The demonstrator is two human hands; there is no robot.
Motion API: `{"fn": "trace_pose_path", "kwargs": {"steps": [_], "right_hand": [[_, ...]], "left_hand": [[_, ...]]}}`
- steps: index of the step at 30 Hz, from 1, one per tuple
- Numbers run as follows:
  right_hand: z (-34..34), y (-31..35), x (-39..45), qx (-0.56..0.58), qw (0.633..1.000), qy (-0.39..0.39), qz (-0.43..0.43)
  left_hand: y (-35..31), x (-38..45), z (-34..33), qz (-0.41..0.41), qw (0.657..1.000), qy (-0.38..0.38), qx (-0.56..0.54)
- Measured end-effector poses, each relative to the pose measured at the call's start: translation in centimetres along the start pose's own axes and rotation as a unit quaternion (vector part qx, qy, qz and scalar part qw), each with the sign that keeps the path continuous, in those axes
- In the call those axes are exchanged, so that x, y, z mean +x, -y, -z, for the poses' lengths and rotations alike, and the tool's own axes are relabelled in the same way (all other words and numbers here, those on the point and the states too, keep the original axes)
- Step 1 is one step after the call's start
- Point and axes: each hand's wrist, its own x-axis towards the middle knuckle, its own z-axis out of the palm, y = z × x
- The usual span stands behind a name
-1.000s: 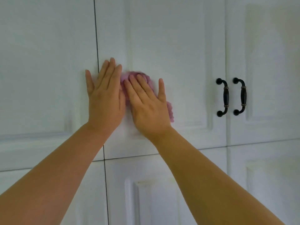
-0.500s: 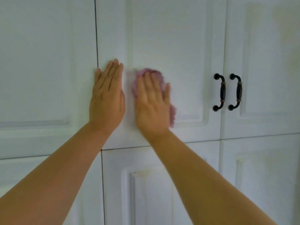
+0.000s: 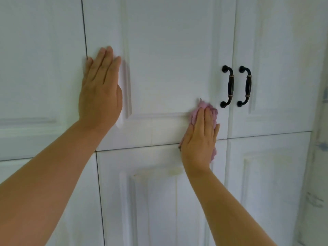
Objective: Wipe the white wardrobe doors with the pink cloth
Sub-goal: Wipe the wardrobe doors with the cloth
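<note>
White panelled wardrobe doors (image 3: 168, 59) fill the view. My left hand (image 3: 100, 89) lies flat with straight fingers against the left edge of the middle upper door. My right hand (image 3: 200, 139) presses the pink cloth (image 3: 197, 112) flat against the lower right corner of that same door, over the seam with the lower door (image 3: 156, 201). Most of the cloth is hidden under my palm; its edges stick out above my fingertips and beside my wrist.
Two black curved handles (image 3: 229, 86) (image 3: 245, 86) stand side by side just right of the cloth, one on each neighbouring door. A pale patterned curtain or wall (image 3: 319, 174) borders the far right. Yellowish stains mark the lower door panel (image 3: 175, 172).
My right hand has slid the cloth down and to the right, from beside my left hand to the door's lower right corner. My left hand stays flat in place.
</note>
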Motion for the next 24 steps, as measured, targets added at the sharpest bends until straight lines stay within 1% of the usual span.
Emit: {"fn": "trace_pose_path", "kwargs": {"steps": [1,2,4,7,9,10,12,14,16,18,20,21,24], "right_hand": [[-0.1,0.9,-1.6,0.005,1.000,0.003,-0.004],[-0.2,2.0,-3.0,0.011,1.000,0.012,0.016],[-0.7,5.1,-4.4,0.038,0.993,0.040,0.101],[-0.9,9.9,-4.8,0.106,0.964,0.110,0.217],[-0.8,10.3,-4.7,0.104,0.949,0.136,0.264],[-0.7,9.2,-4.5,0.084,0.947,0.133,0.280],[-0.1,5.4,-3.6,0.024,0.955,0.116,0.273],[1.2,0.6,-2.2,-0.031,0.976,0.081,0.200],[2.7,-3.2,-0.9,-0.047,0.993,0.038,0.104],[3.0,-4.3,0.0,-0.043,0.997,0.005,0.060],[1.9,-2.4,-0.5,-0.014,0.998,0.003,0.064],[1.2,-0.9,-1.2,0.012,0.996,0.012,0.083],[-0.9,5.1,-4.2,0.115,0.973,0.066,0.187]], "left_hand": [[-0.1,0.1,0.0,0.001,1.000,0.000,0.000],[-0.1,0.0,0.1,0.003,1.000,0.000,0.002],[-0.1,0.0,0.1,0.005,1.000,0.004,0.007],[-0.2,0.0,0.1,0.005,1.000,0.012,0.008],[-0.1,0.0,0.2,0.004,1.000,0.013,0.009],[0.0,0.0,0.2,0.001,1.000,0.014,0.011],[0.2,0.0,0.2,0.000,1.000,0.016,0.014],[0.1,0.1,0.1,0.002,1.000,0.019,0.013],[0.2,0.2,0.4,-0.004,0.999,0.034,0.002],[0.2,0.1,0.9,-0.014,0.998,0.053,-0.010],[0.5,-0.7,1.8,-0.012,0.998,0.066,-0.006],[0.5,-1.3,2.1,-0.006,0.998,0.066,-0.003],[0.5,-3.7,3.2,0.014,0.998,0.062,-0.011]]}}
